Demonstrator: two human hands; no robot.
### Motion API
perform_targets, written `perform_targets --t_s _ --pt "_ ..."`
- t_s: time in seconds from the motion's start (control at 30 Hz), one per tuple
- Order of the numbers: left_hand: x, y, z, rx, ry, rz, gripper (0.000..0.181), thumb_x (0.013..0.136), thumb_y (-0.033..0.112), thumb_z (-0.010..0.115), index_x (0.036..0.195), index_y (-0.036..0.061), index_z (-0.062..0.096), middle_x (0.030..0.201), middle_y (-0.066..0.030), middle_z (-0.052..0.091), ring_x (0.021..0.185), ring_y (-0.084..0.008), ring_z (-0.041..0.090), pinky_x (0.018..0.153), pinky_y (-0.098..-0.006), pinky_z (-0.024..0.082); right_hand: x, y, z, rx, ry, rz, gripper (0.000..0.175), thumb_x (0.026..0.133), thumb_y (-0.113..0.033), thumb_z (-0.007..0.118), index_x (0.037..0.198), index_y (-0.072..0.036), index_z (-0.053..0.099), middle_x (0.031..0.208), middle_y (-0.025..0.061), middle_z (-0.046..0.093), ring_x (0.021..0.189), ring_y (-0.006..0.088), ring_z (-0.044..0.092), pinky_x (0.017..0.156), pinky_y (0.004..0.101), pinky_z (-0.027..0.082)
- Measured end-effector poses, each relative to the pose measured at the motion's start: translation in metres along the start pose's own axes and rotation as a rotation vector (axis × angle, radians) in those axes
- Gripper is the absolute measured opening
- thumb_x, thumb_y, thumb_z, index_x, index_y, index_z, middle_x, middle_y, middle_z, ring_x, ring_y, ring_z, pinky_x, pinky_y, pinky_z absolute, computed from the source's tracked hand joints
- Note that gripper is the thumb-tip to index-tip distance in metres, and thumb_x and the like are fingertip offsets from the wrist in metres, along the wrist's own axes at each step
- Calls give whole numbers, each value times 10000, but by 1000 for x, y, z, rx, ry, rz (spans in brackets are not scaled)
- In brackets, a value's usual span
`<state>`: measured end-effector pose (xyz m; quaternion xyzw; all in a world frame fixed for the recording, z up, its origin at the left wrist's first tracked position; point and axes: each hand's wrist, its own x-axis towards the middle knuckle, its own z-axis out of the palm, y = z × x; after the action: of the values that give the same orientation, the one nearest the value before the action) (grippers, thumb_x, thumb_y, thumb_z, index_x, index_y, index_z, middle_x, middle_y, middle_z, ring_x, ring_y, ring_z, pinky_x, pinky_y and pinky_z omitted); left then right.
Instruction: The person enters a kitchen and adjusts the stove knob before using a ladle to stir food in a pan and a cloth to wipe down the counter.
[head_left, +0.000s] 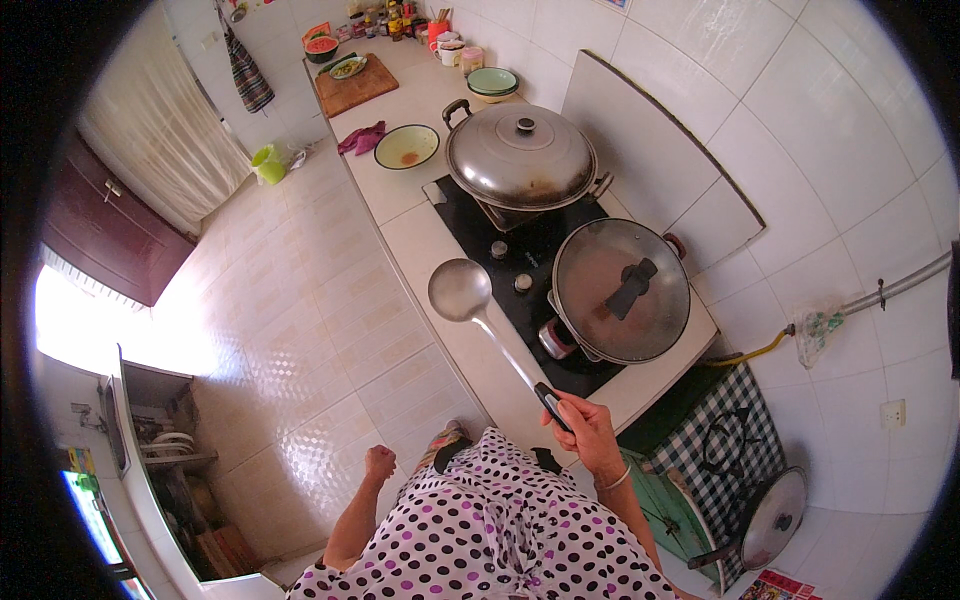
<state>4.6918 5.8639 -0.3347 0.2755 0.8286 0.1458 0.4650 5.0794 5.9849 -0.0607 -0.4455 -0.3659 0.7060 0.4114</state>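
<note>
My right hand (589, 435) grips the black-tipped handle of a metal ladle (460, 291), whose round bowl is over the counter's front edge, left of the stove. My left hand (380, 463) is curled closed over the floor, with nothing seen in it. On the black gas stove (536, 255), a wide pan with a glass lid (622, 292) sits on the near burner, reddish contents dimly visible through the lid. A large wok with a domed metal lid (523, 157) stands on the far burner. Beyond it, an enamel basin (406, 146) holds a little reddish-brown residue.
A purple cloth (362, 139) lies beside the basin. Farther back are stacked bowls (493, 81), a wooden cutting board (360, 94) with a plate, and condiment bottles. A checkered cloth (750, 442) covers a surface at right, near another lidded pan (776, 517). An open cabinet (176, 480) stands at left.
</note>
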Motion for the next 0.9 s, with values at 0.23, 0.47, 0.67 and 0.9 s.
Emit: perform_targets --t_s 0.23,0.47,0.67,0.9 --pt "2 -1 2 -30 -2 5 106 732 87 506 727 11 579 511 -93 561 369 -149 513 328 -280 427 1 0 -3 3 -11 -2 308 920 -106 424 1181 39 502 779 57 575 479 24 339 396 154 269" --pt "3 -1 3 -35 5 14 108 732 87 506 718 6 577 510 -94 560 374 -154 523 325 -281 426 3 -1 -2 3 -6 5 309 923 -106 419 1183 39 500 780 54 575 478 24 341 398 156 272" --pt "1 2 1 -28 1 11 105 733 87 513 716 7 579 512 -91 560 374 -150 524 323 -277 425 5 1 0 -4 -20 2 308 922 -101 418 1186 37 499 772 53 576 477 24 341 400 158 274" --pt "-2 1 0 -32 -14 0 92 731 84 522 704 12 574 508 -88 555 369 -143 513 319 -272 415 5 0 2 2 -16 8 314 920 -105 423 1190 37 495 777 56 581 479 25 342 399 160 275"
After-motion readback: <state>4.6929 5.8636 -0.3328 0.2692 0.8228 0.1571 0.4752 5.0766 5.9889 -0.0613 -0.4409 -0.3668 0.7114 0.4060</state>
